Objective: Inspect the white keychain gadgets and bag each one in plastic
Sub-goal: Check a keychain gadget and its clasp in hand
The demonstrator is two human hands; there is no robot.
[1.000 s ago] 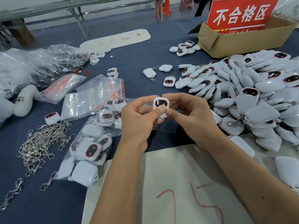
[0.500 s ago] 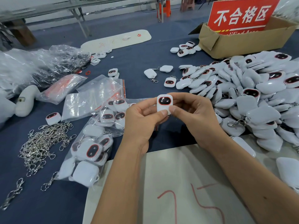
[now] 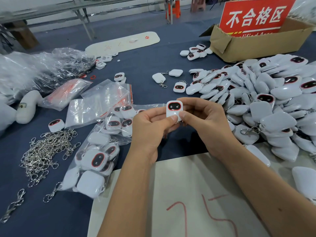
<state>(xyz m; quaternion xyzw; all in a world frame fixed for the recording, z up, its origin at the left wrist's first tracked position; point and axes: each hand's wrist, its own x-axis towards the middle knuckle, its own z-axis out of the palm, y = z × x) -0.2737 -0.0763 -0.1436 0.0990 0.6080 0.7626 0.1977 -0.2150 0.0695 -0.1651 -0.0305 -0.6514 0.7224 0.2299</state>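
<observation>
The person holds one white gadget (image 3: 174, 112) up over the middle of the desk (image 3: 145, 62). The left hand (image 3: 150, 129) and the right hand (image 3: 203, 122) both pinch it, thumbs on its front, dark face up. A big pile of gadgets (image 3: 266, 103) lies by the right edge. A bag of gadgets (image 3: 95, 161) lies toward the left edge.

Packing workshop: gadget heap (image 3: 266, 100), reject box (image 3: 253, 43)

Sign (image 3: 254, 16) lower line hidden behind cardboard box (image 3: 256, 43)
</observation>
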